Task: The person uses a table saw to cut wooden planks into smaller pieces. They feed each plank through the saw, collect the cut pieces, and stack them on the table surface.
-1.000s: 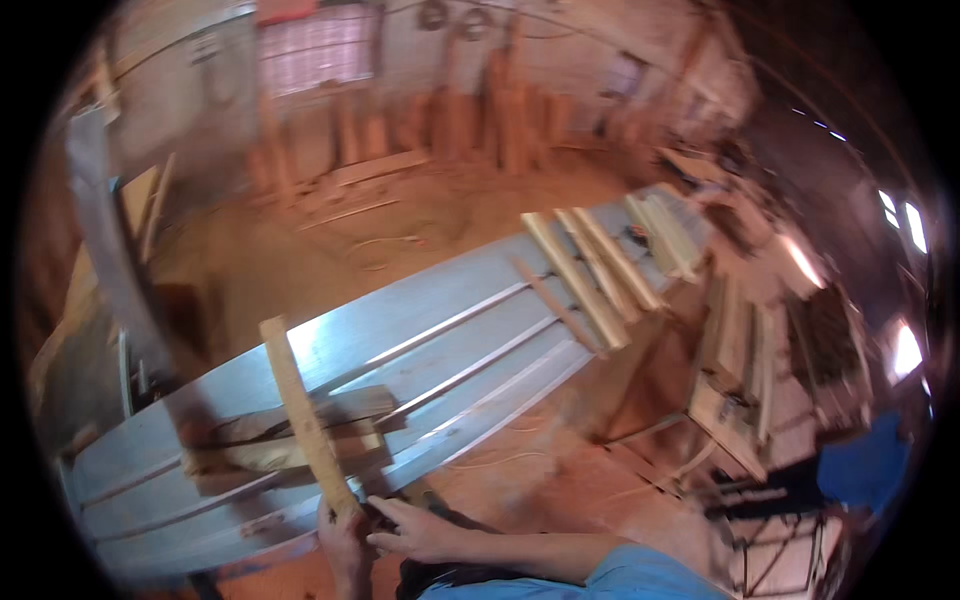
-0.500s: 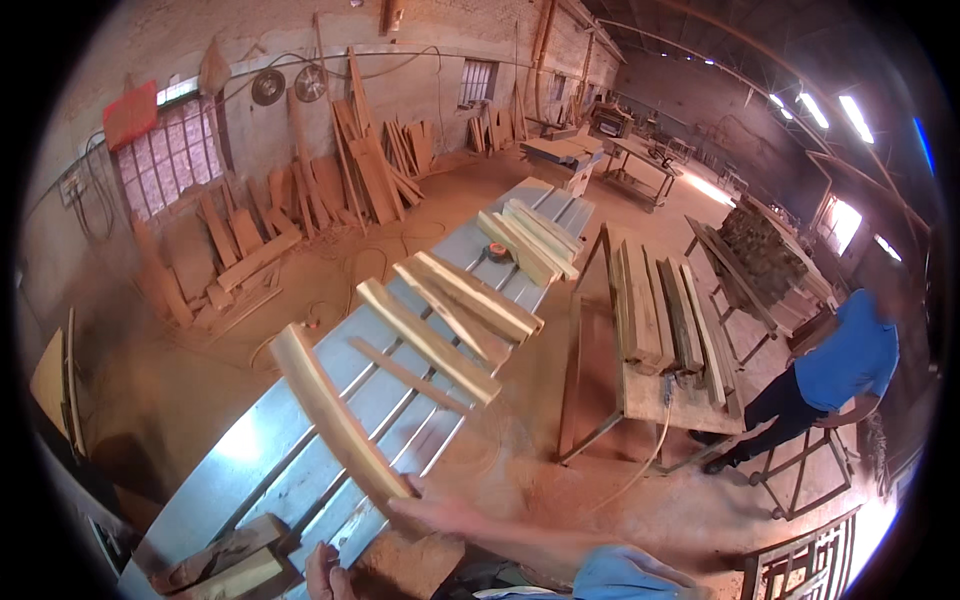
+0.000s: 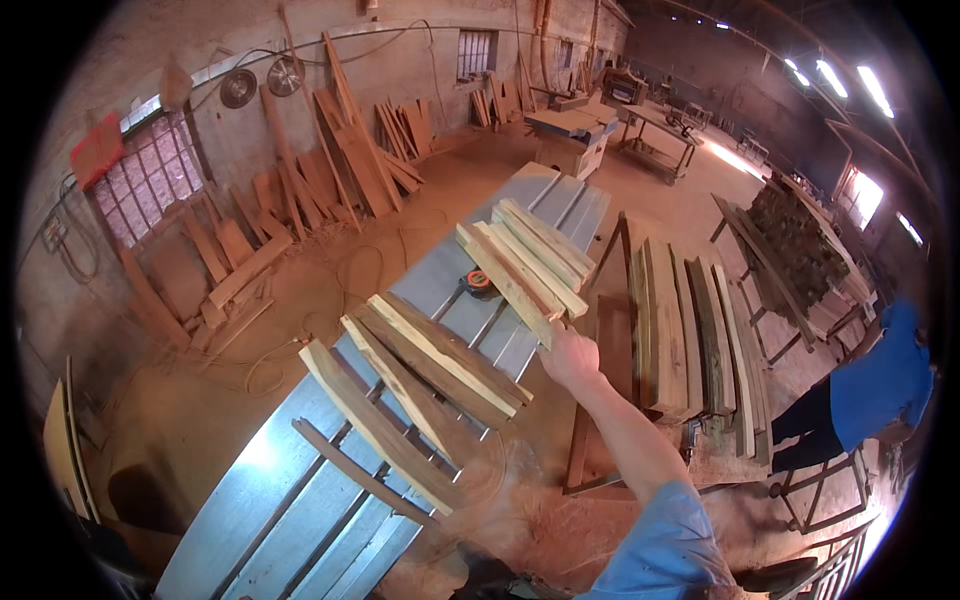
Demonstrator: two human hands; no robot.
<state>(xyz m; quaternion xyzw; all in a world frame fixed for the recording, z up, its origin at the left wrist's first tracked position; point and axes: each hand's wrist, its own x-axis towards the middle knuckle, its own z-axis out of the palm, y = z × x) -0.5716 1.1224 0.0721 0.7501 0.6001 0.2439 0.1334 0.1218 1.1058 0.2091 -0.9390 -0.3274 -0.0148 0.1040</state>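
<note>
One slotted metal counter point(image 3: 225, 505), one tape measure point(image 3: 478, 282); the right hand point(image 3: 572, 358) has its grip closed on one wooden plank point(image 3: 505, 280); the left hand's I can't make out.

One of the hands point(image 3: 572, 358), one tape measure point(image 3: 479, 283), two wall discs point(image 3: 239, 88) show.

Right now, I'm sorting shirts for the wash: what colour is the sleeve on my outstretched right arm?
The sleeve is light blue, clearest in the head view.

1. Slotted metal table point(image 3: 245, 505), lower left to upper centre.
2. On it: thin strip point(image 3: 360, 471), lower left; boards point(image 3: 380, 428), near centre; tape measure point(image 3: 480, 283) and grouped planks point(image 3: 518, 278), upper centre.
3. Wooden bench point(image 3: 722, 468), right, bearing long timbers point(image 3: 666, 350).
</note>
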